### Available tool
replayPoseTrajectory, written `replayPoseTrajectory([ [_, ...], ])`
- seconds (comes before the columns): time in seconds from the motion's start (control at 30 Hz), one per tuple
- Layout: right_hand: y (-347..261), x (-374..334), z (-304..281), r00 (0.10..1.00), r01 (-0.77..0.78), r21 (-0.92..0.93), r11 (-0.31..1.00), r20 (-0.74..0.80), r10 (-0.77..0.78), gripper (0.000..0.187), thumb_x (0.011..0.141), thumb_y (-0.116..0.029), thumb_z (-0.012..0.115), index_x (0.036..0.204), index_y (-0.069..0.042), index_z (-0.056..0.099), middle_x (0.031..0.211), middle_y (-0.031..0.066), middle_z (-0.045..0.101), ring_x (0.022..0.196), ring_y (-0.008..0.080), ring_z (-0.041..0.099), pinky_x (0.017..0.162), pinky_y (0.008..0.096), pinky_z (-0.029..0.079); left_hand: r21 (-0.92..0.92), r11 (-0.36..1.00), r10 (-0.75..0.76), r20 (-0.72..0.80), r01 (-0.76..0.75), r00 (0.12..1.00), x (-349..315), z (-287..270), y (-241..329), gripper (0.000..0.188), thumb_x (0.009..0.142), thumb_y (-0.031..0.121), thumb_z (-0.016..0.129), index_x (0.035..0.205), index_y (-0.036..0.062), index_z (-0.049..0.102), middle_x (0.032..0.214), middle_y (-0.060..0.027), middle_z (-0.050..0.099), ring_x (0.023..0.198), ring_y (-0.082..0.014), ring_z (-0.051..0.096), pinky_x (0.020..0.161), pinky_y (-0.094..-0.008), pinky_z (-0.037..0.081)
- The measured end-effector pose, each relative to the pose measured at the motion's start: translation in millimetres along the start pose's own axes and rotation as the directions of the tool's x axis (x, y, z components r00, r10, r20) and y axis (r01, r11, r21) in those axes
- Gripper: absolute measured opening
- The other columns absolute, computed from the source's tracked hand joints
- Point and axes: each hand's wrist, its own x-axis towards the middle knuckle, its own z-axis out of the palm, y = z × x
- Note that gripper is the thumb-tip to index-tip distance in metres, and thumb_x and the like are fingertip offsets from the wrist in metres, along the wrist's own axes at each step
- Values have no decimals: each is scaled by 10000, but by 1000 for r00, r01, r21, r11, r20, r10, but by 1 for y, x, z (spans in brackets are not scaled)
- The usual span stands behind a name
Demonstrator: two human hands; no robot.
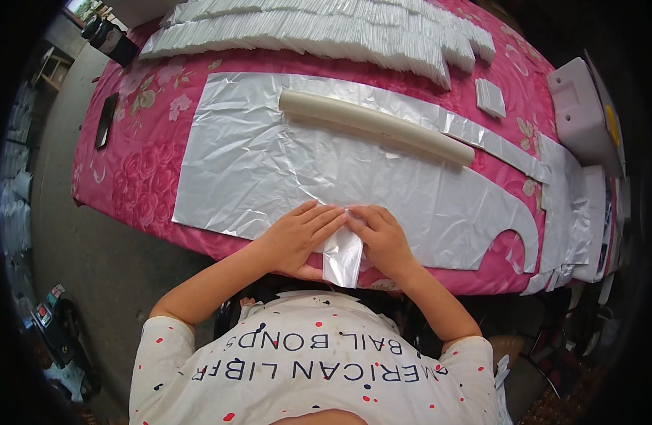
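A large sheet of silvery-white plastic film (pixel 234 163) lies wrinkled across the table. At its near edge, a narrow folded piece of the same film (pixel 342 259) hangs slightly toward me. My left hand (pixel 299 237) rests flat along the left side of that piece, fingers stretched out and thumb low beside it. From the right, my right hand (pixel 384 239) closes on the upper part of the folded film, its fingers bent. Both sets of fingertips nearly meet at the top of the fold. Behind them, a long pale tube (pixel 375 127) lies across the sheet.
Long rows of stacked white folded pieces (pixel 319 35) line the table's far side; a small stack (pixel 490 98) sits nearer. A dark phone (pixel 107 120) and black bottle (pixel 110 41) are at left. A white foam box (pixel 584 113) stands right, on the pink floral tablecloth (pixel 145 170).
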Motion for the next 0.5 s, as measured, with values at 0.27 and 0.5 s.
replayPoseTrajectory([
  [0.27,15,17,-7,932,-347,269,899,-13,363,137,787,-72,599,907,-45,658,726,66,638,627,206,604,584,300,481,-492,821,-347,-28,289,938,15,2,-15,836,858,629,375,1377,-18,270,1202,-192,523,1055,-340,515,935,-398,370],
  [0.5,20,48,-17,664,-726,465,507,279,694,228,837,-164,593,801,56,637,623,97,626,502,138,594,499,271,446,-105,985,-167,-378,137,911,26,13,-9,725,859,433,494,1368,-36,276,1380,-224,338,1223,-353,403,1019,-428,318],
])
